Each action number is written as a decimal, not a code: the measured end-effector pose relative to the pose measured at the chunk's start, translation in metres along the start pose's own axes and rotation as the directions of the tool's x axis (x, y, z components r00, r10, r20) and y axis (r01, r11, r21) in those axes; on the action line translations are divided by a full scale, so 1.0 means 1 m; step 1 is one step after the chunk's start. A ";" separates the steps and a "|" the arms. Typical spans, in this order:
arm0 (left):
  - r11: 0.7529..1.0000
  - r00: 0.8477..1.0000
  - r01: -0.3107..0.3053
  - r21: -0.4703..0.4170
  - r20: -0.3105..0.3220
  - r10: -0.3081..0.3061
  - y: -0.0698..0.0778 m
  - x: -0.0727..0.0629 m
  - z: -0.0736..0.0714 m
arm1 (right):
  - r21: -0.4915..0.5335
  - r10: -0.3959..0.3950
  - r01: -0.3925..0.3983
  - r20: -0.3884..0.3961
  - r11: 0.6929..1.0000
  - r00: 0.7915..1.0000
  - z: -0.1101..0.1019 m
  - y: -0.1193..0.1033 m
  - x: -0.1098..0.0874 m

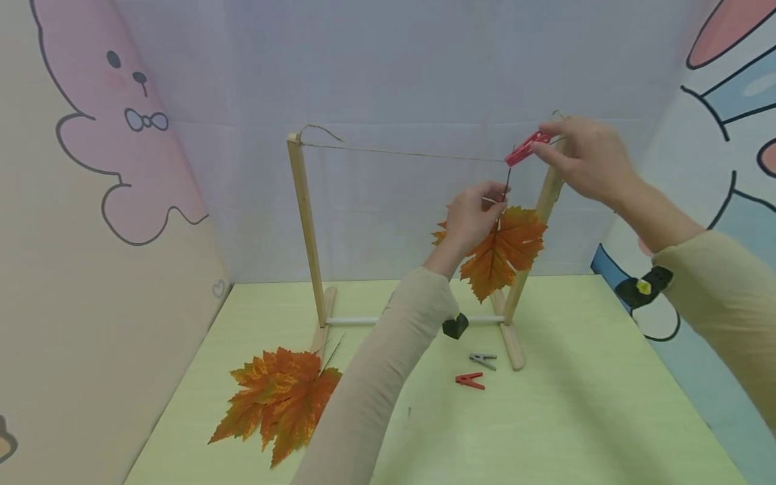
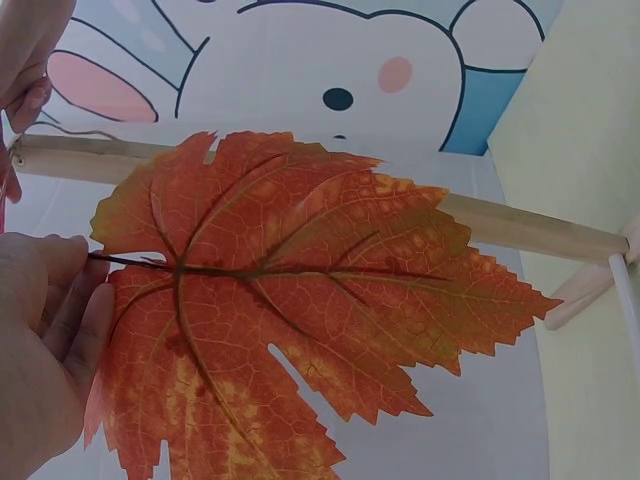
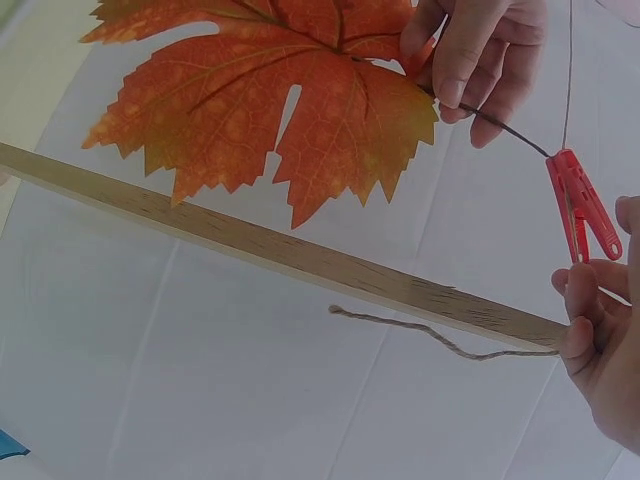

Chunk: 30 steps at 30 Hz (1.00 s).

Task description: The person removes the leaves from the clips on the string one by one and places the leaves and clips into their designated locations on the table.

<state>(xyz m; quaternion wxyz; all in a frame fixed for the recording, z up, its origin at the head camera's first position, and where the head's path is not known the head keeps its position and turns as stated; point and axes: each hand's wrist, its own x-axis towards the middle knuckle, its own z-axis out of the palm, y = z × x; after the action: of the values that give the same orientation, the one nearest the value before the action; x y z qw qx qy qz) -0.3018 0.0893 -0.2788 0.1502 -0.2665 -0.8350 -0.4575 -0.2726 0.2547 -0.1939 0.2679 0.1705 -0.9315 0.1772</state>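
An orange artificial maple leaf [image 2: 300,250] hangs stem upward in front of the frame's right post. My left hand [image 1: 474,214] pinches its dark stem between thumb and fingers, just above the blade. The stem's upper end meets the tip of a red clothespin [image 3: 578,200], which sits on the twine [image 1: 400,154] near the right post. My right hand [image 1: 588,156] holds the clothespin by its handle end, thumb and forefinger on either side of the handles. In the right wrist view, the handles stand spread apart.
A wooden frame with a left post [image 1: 308,229] and right post [image 1: 548,192] carries the twine. More maple leaves [image 1: 279,397] lie at the table's left. A grey clothespin [image 1: 483,360] and another red clothespin [image 1: 470,381] lie in front of the frame on the table [image 1: 545,431].
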 end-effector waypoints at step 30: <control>0.999 1.000 -0.007 -0.035 -0.015 0.007 -0.005 -0.002 -0.001 | 0.206 0.144 -0.159 0.085 0.966 0.986 0.001 0.002 0.003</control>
<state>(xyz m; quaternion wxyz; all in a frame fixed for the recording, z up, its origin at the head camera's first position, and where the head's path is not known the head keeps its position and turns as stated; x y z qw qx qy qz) -0.3030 0.0852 -0.2824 0.1531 -0.2687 -0.8247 -0.4735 -0.2763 0.2558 -0.1936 0.2013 0.1323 -0.9264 0.2894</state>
